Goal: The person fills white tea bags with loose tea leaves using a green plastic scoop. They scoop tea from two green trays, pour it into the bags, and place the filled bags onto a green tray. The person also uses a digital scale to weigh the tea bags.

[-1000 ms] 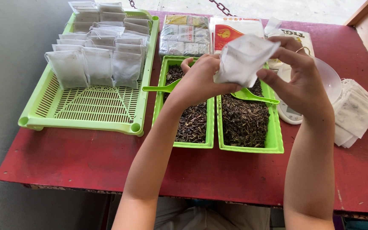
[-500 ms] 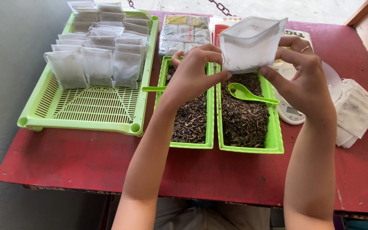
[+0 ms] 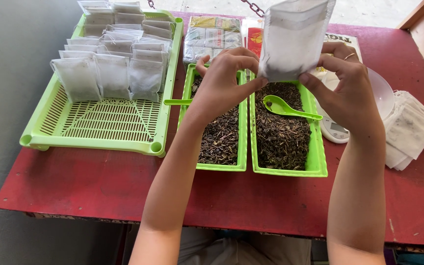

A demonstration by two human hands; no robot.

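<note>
Both hands pinch white filter bag (image 3: 294,39), held upright above right green tray (image 3: 315,164) of dried leaves: left hand (image 3: 224,81) at lower-left corner, right hand (image 3: 347,86) at lower-right; green spoon (image 3: 283,106) lies in same tray

White mesh sachet (image 3: 293,37) held upright, raised above the two green trays, pinched at its lower corners: left hand (image 3: 224,81) fingertips (image 3: 258,82) on the bottom left corner, right hand (image 3: 344,86) fingertips (image 3: 306,78) on the bottom right corner. Fabric thin and semi-see-through, dark loose content showing as a grey shadow settled in the lower part just above the fingertips. Top edge tilts slightly right, well above both thumbs, upper part looks flat
</note>
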